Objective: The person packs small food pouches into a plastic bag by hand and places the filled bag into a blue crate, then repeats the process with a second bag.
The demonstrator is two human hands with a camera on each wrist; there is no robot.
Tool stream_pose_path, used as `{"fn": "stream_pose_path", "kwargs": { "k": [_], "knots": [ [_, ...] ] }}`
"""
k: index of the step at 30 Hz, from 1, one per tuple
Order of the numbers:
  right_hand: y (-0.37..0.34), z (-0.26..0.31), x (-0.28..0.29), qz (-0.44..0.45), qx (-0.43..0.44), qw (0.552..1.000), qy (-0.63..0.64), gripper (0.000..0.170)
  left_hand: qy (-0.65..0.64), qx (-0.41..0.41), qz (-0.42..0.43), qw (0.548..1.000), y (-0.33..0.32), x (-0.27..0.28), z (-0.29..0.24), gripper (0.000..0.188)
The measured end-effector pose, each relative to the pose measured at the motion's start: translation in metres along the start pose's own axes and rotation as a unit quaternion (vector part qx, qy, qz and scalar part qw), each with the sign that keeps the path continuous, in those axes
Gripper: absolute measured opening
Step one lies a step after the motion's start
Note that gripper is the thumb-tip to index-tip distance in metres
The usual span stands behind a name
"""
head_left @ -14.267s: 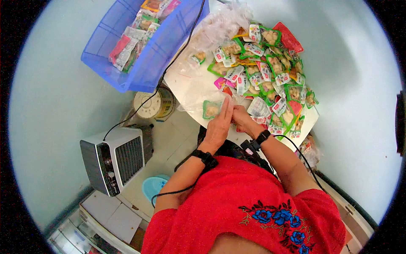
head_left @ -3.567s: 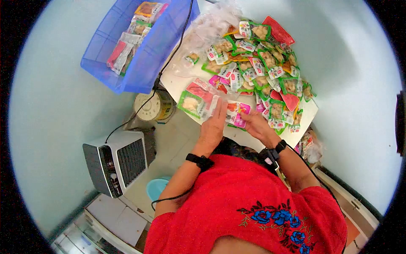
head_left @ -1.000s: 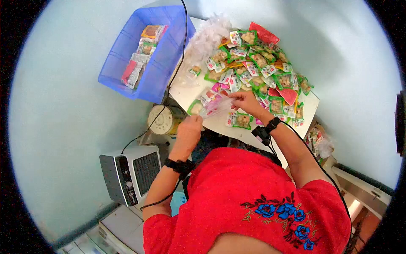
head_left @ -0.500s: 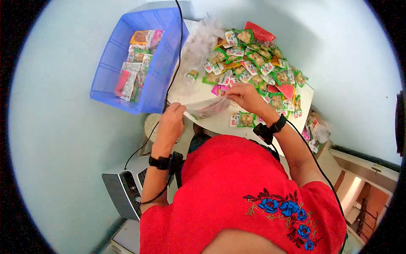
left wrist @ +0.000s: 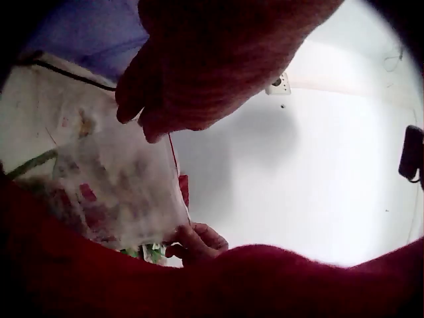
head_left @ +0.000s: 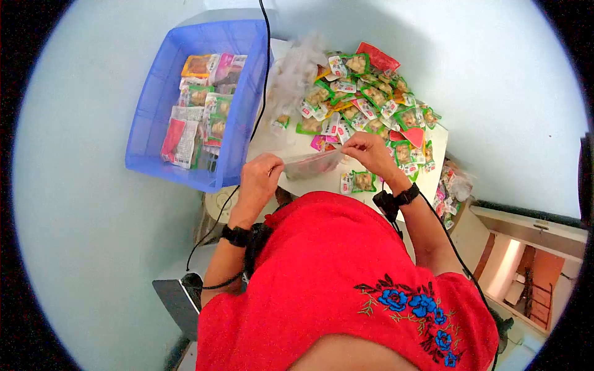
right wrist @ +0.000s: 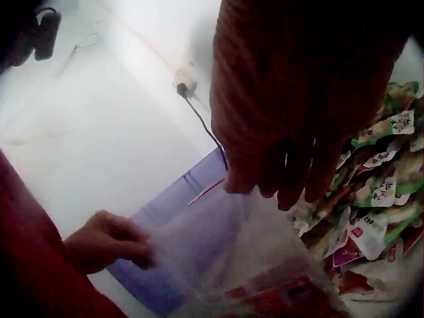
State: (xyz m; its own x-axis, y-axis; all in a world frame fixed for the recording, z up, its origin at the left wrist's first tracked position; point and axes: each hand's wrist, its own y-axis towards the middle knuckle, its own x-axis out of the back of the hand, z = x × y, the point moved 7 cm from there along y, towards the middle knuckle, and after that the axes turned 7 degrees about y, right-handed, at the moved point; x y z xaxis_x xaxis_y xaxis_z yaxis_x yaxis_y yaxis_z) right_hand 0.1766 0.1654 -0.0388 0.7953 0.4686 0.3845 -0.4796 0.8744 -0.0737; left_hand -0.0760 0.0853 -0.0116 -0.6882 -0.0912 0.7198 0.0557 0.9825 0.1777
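So there's a clear, floppy plastic bag [head_left: 312,166] right in the middle of the head view, stretched flat between two bare hands. The left hand [head_left: 258,179] is pinching one top corner and the right hand [head_left: 374,154] is pinching the other. The bag's a bit cloudy, with a thin red line along the edge in the left wrist view. There's some red and white stuff showing through, but it's too hazy to make out.

Below it is a smooth white counter [head_left: 291,143], partly covered by a messy heap of shiny little packets [head_left: 371,105], mostly green-edged with lumpy pale food behind clear windows, upper right of centre. One packet [head_left: 357,182] sits apart, just below the heap. Next to the heap there's a crinkly clump of see-through plastic [head_left: 297,74], kinda blurry.

Upper left is a hard blue plastic bin [head_left: 238,136], with flat packs [head_left: 198,117] inside. A thin black cable [head_left: 266,74] crosses in front of it. At lower left, a boxy thing [head_left: 173,303] is mostly hidden by the red shirt [head_left: 346,247]. Both wrist views are super dark on the near hand, so finger detail's lost there.
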Motion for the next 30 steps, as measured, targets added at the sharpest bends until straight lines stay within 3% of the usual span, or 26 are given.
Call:
{"fn": "stream_pose_path", "kwargs": {
  "k": [2, 5, 11, 14, 17, 20, 23, 26, 30],
  "knots": [
    [-0.002, 0.004, 0.002, -0.012, -0.005, 1.0, 0.003, 0.008, -0.066, 0.066, 0.012, 0.996, 0.001, -0.003, 0.004, 0.013],
    [-0.011, 0.004, 0.001, -0.028, -0.011, 0.999, 0.018, 0.007, -0.079, 0.086, 0.055, 0.992, 0.01, -0.001, 0.001, 0.021],
    [-0.014, 0.008, -0.001, -0.036, 0.0, 0.999, -0.003, 0.006, 0.038, -0.072, 0.055, 0.995, 0.019, -0.006, 0.0, 0.03],
    [-0.016, 0.008, 0.0, -0.039, 0.012, 0.999, 0.001, 0.007, 0.153, -0.033, 0.132, 0.979, 0.022, -0.007, -0.009, 0.03],
    [-0.017, 0.007, 0.0, -0.038, 0.02, 0.999, 0.018, 0.007, 0.126, -0.076, 0.091, 0.985, 0.029, -0.003, -0.026, 0.034],
    [-0.016, 0.011, 0.0, -0.025, 0.035, 0.999, 0.01, 0.006, 0.095, -0.125, 0.102, 0.982, 0.042, -0.02, -0.046, 0.04],
    [-0.015, 0.013, 0.001, -0.013, 0.066, 0.998, 0.01, 0.004, 0.157, -0.16, 0.104, 0.969, 0.053, -0.043, -0.061, 0.04],
    [-0.018, 0.013, 0.0, 0.005, 0.066, 0.998, 0.01, 0.004, 0.174, -0.164, 0.161, 0.958, 0.057, -0.069, -0.053, 0.048],
    [-0.019, 0.014, 0.0, 0.014, 0.086, 0.996, 0.0, 0.004, 0.182, -0.195, 0.158, 0.951, 0.061, -0.079, -0.052, 0.033]
  ]
}}
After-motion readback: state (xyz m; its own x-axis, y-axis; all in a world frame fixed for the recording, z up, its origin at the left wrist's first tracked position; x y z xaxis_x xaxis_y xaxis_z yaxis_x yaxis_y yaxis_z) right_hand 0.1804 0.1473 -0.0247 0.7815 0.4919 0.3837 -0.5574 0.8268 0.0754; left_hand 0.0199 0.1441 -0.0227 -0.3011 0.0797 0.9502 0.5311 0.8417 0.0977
